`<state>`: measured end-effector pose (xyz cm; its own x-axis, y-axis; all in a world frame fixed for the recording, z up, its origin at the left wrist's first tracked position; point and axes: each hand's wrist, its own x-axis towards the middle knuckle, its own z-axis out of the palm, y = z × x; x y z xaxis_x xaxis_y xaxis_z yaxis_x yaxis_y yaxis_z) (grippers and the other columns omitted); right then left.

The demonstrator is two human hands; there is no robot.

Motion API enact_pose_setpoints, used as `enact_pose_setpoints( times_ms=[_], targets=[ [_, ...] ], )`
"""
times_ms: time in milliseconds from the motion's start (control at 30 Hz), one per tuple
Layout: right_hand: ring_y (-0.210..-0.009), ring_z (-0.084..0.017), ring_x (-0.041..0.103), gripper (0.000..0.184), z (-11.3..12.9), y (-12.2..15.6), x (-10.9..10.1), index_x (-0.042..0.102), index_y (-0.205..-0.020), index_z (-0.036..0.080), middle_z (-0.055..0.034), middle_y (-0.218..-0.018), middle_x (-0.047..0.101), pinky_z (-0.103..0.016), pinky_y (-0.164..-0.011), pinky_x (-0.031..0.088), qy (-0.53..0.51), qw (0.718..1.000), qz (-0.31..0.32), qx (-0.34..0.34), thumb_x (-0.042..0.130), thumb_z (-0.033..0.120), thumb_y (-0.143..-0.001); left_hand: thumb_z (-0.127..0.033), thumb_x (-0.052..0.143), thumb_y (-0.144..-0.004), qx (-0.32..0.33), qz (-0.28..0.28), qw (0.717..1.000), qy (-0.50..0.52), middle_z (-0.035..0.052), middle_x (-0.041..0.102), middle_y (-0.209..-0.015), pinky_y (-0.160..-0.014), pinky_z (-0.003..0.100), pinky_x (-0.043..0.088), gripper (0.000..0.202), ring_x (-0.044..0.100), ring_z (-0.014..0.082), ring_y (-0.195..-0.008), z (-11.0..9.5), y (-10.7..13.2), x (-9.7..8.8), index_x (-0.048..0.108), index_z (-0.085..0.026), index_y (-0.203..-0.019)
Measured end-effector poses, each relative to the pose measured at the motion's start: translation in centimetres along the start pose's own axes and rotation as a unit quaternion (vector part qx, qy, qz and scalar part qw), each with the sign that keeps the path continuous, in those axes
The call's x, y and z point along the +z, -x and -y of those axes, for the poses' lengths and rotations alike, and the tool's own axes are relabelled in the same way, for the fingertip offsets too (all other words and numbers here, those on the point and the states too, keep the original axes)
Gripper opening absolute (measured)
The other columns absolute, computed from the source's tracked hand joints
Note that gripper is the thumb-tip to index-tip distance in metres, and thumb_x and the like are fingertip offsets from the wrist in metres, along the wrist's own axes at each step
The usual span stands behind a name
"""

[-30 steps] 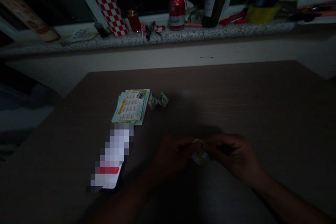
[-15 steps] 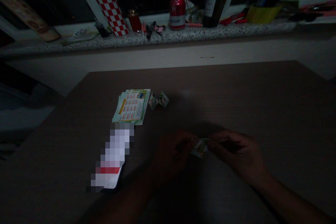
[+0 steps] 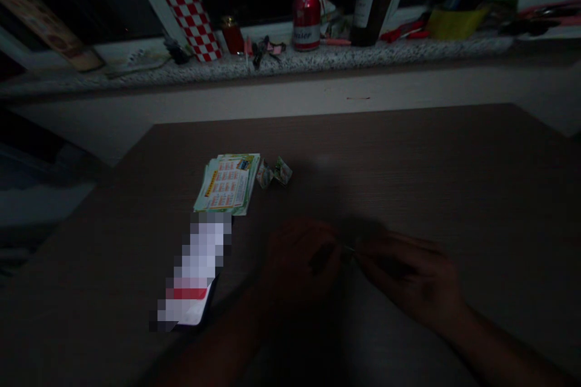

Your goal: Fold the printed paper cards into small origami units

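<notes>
1. Grip: right hand, thumb and fingertips pinching a small paper piece; left hand, fingers curled, closed on its opposite end, though I see that contact only dimly.
2. Paper piece: between both sets of fingertips, over the table; nearly edge-on to my camera, its visible edge running side to side from hand to hand. Full long axis: I cannot tell. Nearer hand: neither, both being at it.
3. Folded paper: beyond the left hand, apart from it, just beside the card stack.
</notes>
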<state>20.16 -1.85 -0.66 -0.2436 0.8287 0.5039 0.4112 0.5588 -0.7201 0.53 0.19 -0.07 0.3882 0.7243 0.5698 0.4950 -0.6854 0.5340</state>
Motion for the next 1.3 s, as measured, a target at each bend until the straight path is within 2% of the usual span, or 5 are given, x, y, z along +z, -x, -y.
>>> enact_pose_setpoints(
  times_ms=[400,733,867,1000,1300],
  targets=[
    [-0.065,-0.015,0.07,0.014,0.3,-0.2,0.1,0.067,-0.085,0.019,-0.0041,-0.075,0.072,-0.022,-0.054,0.054,0.004,0.999,0.005,-0.034,0.066,0.007,-0.078,-0.017,0.062,-0.079,0.027,0.031,0.999,-0.005,0.0066,0.069,-0.1,-0.083,0.034,0.049,0.016,0.064,0.0186,-0.093,-0.4,-0.2,-0.4,0.059,-0.019,-0.095],
    [-0.068,-0.017,0.07,0.015,0.7,0.0,0.0,0.066,-0.092,0.021,-0.0044,-0.081,0.073,-0.026,-0.058,0.057,0.054,0.997,0.042,-0.044,0.064,0.011,-0.081,-0.016,0.061,-0.077,0.036,0.064,0.997,-0.01,0.0059,0.07,-0.101,-0.084,0.034,0.047,0.008,0.063,0.0186,-0.092,-0.7,-0.6,-0.7,0.059,-0.018,-0.084],
    [-0.069,-0.017,0.069,0.023,0.8,0.0,-0.1,0.064,-0.098,0.02,-0.0046,-0.079,0.071,-0.026,-0.057,0.056,0.046,0.994,0.056,-0.085,0.064,0.005,-0.079,-0.019,0.06,-0.078,0.03,0.099,0.995,-0.009,0.0044,0.071,-0.092,-0.083,0.036,0.045,0.003,0.063,0.0199,-0.089,-0.7,-0.8,-0.7,0.058,-0.019,-0.081],
    [-0.076,-0.018,0.07,0.031,0.8,0.0,-0.3,0.062,-0.101,0.021,-0.0047,-0.084,0.072,-0.028,-0.063,0.057,0.054,0.993,0.035,-0.099,0.067,0.004,-0.076,-0.017,0.06,-0.075,0.004,0.079,0.997,-0.027,0.0037,0.071,-0.084,-0.079,0.036,0.046,0.006,0.065,0.0196,-0.083,-0.1,-0.9,-1.0,0.059,-0.02,-0.081],
    [-0.066,-0.019,0.071,0.007,0.4,-0.2,-0.1,0.069,-0.081,0.024,-0.0031,-0.077,0.075,-0.028,-0.055,0.057,0.029,0.999,-0.014,0.043,0.068,0.018,-0.079,-0.017,0.061,-0.074,-0.082,0.046,0.995,-0.042,0.0037,0.071,-0.081,-0.077,0.038,0.047,0.008,0.065,0.0206,-0.078,0.8,-0.9,-1.6,0.063,-0.021,-0.081]
  ],
)
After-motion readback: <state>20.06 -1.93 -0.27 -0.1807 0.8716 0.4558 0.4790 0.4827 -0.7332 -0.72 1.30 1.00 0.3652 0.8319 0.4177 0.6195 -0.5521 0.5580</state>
